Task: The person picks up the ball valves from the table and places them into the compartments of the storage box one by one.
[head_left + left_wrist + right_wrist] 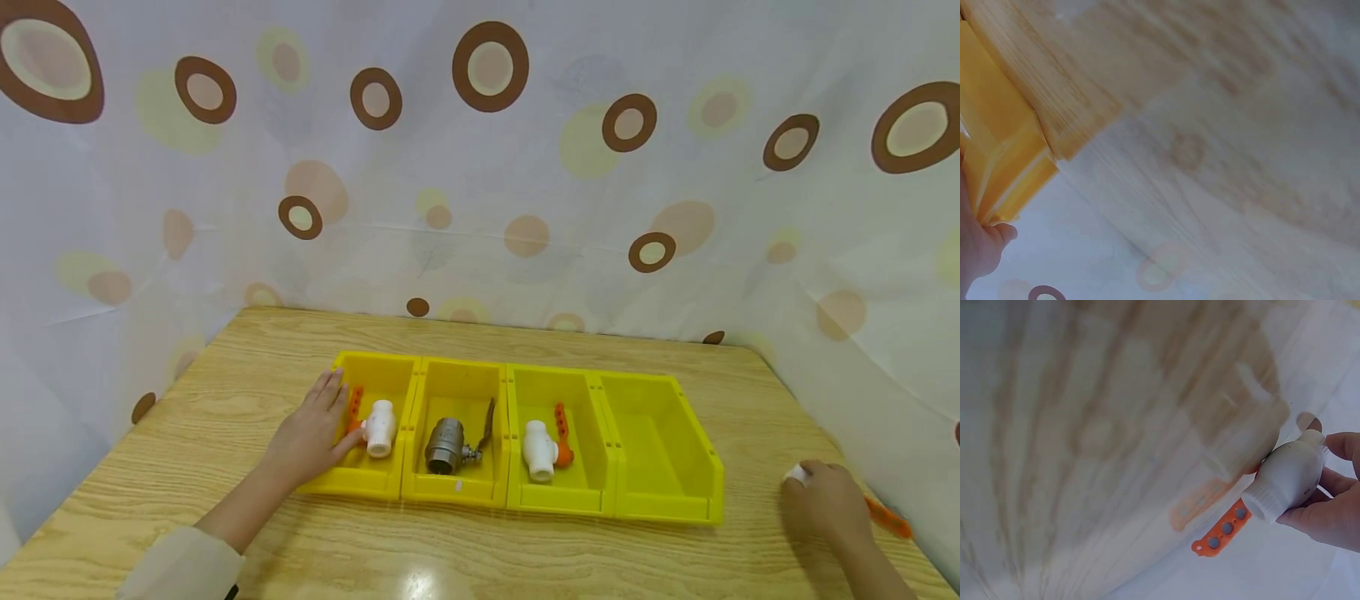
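My left hand [311, 429] grips the left wall of the leftmost yellow bin [352, 482], its thumb reaching inside; the left wrist view shows fingertips [1005, 232] at that bin's edge. Inside, close to the thumb, lies a white plastic ball valve [381, 429] with an orange handle. Off to the right, my right hand [828, 504] holds another white ball valve [1294, 472] by its body, pinched between thumb and fingers. Its orange handle [1222, 531], with a row of holes, points away from the hand. In the head view the hand covers most of this valve.
A metal ball valve [446, 446] lies in the second bin. Another white ball valve [540, 450] with an orange handle lies in the third. The rightmost yellow bin [660, 450] contains nothing visible. A patterned sheet [480, 167] hangs behind and beside the wooden table [420, 550].
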Action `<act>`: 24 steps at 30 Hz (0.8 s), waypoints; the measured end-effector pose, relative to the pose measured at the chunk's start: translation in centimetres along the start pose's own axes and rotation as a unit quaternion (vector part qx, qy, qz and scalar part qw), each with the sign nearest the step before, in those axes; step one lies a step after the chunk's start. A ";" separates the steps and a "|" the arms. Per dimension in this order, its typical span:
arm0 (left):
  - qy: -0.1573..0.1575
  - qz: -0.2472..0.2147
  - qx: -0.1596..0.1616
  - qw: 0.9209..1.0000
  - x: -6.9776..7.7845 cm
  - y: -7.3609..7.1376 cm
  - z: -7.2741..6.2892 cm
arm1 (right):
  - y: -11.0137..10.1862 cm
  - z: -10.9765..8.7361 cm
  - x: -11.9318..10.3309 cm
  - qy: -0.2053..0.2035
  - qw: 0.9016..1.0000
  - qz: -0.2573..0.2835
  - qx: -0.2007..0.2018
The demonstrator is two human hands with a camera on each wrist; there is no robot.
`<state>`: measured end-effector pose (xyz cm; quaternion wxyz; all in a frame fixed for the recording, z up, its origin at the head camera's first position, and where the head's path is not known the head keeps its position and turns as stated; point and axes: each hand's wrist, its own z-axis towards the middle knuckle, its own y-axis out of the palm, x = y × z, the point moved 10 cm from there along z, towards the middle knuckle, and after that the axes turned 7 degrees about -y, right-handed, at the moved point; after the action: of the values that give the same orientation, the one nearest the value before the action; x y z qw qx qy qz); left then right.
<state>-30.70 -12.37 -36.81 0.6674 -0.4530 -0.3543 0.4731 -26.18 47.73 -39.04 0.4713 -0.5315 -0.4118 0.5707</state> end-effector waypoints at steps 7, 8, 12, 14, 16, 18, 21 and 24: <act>-0.003 0.004 -0.001 1.000 -0.1 0.0 0.0 | -0.2 0.2 -1.3 -0.024 0.999 0.028 0.020; -0.003 0.005 -0.002 1.000 -0.1 0.0 0.0 | -0.3 0.2 -1.4 -0.028 0.999 0.028 0.029; -0.003 0.004 -0.004 1.000 0.0 0.0 0.0 | -0.6 -0.1 -1.8 -0.043 0.997 0.028 0.060; -0.002 0.005 -0.004 1.000 0.0 0.0 0.0 | -0.7 -0.2 -1.9 -0.047 0.996 0.027 0.076; -0.001 0.007 -0.004 1.000 0.0 0.0 0.0 | -0.8 -0.3 -2.0 -0.056 0.995 0.029 0.084; -0.002 0.008 -0.005 1.000 0.0 0.0 0.0 | -0.7 -0.3 -2.0 -0.059 0.994 0.030 0.082; -0.004 0.008 -0.009 1.000 0.0 0.1 0.0 | -0.6 -0.3 -1.9 -0.054 0.996 0.030 0.070; -0.005 0.006 -0.010 1.000 -0.1 0.1 0.0 | -0.6 -0.3 -1.2 -0.012 0.998 0.029 0.054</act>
<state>-30.78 -12.41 -36.93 0.6583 -0.4592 -0.3598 0.4757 -25.80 46.70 -38.26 0.4780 -0.5103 -0.3704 0.6115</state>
